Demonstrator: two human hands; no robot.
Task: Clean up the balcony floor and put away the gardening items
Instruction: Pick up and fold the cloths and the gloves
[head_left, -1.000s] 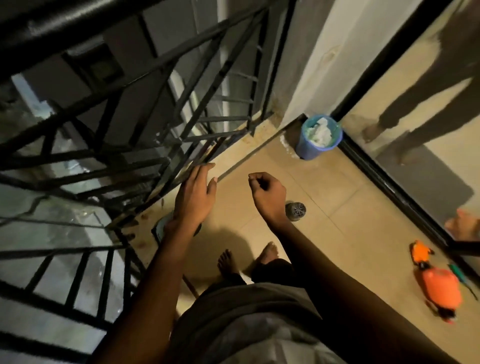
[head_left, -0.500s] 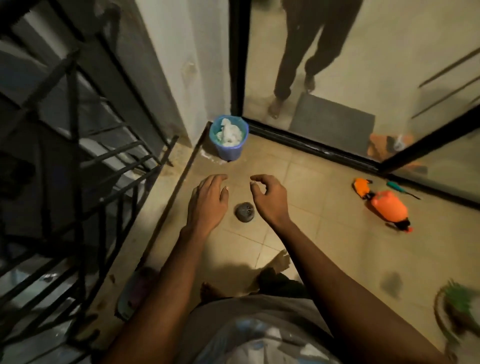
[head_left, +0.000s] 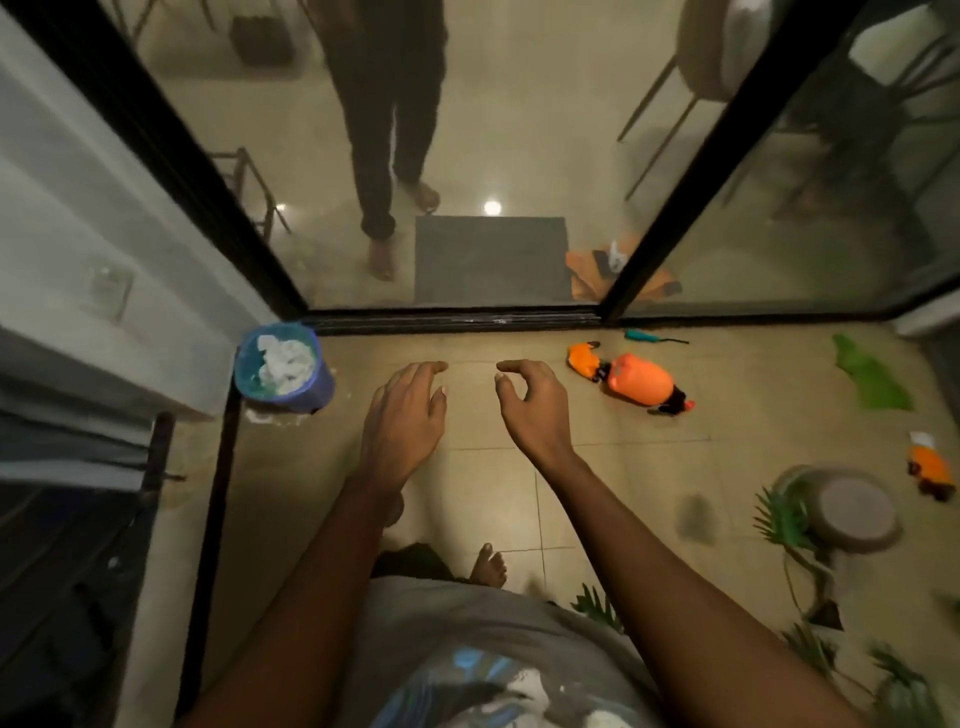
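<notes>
My left hand (head_left: 402, 415) hovers palm down over the tiled balcony floor (head_left: 623, 478), fingers relaxed and holding nothing. My right hand (head_left: 527, 405) hangs beside it with loosely curled fingers, also holding nothing. An orange spray bottle (head_left: 636, 383) lies on its side to the right of my right hand, its orange head (head_left: 583, 358) apart from it. A teal-handled tool (head_left: 649, 336) lies by the door track. A green leaf (head_left: 870, 375) and a small orange item (head_left: 930, 465) lie further right. A blue bin (head_left: 283, 370) holding white paper stands in the left corner.
A toppled round pot (head_left: 852, 512) with green fronds lies at the right. The sliding glass door frame (head_left: 654, 208) runs along the far side; a person's legs (head_left: 389, 130) and a grey mat (head_left: 491, 260) are behind the glass. The dark railing base (head_left: 208, 519) borders the left.
The view has swung from the railing to the glass door and the floor's right side. Both hands stayed out in front, holding nothing. The floor drain between them is no longer visible.
</notes>
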